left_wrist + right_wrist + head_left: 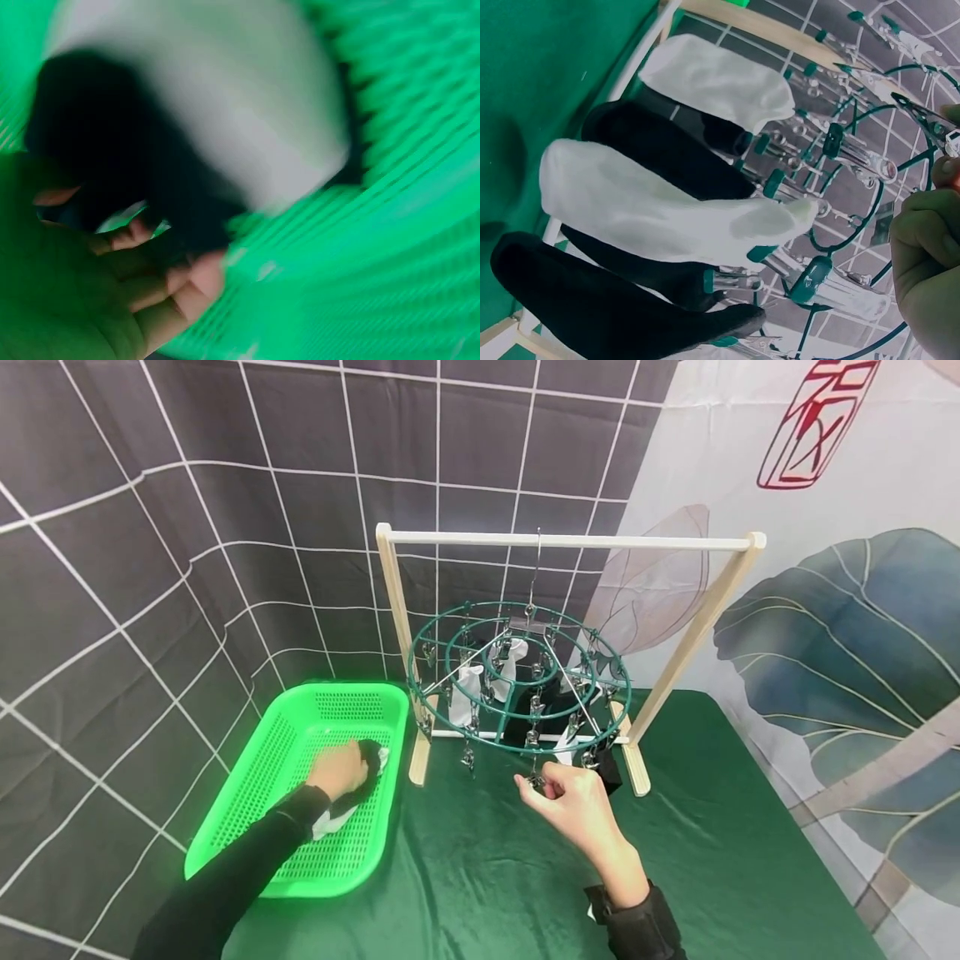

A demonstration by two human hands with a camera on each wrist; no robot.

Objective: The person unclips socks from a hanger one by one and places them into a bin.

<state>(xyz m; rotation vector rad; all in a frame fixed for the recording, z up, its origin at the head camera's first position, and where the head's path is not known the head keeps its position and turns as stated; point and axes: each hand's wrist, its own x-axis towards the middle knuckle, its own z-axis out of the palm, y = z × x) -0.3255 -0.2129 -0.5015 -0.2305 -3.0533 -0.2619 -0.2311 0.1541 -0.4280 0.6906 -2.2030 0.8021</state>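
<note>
Inside the green basket (pixel 300 692), my left hand (pixel 339 770) has its fingers curled on a black sock (pixel 97 142). A white sock (pixel 240 127), blurred, lies against it in the left wrist view. My right hand (pixel 581 797) pinches a metal clip (pixel 928 120) at the front of the round green clip hanger (pixel 517 749). Several socks hang from other clips, among them a white sock (pixel 645 206) and a black sock (pixel 622 300).
A wooden stand with a white top bar (pixel 465 538) carries the hanger by its hook. The green cloth (pixel 465 877) covers the table. Grey tiled fabric (pixel 300 435) hangs behind and to the left, and a printed white sheet (pixel 720 443) at the right.
</note>
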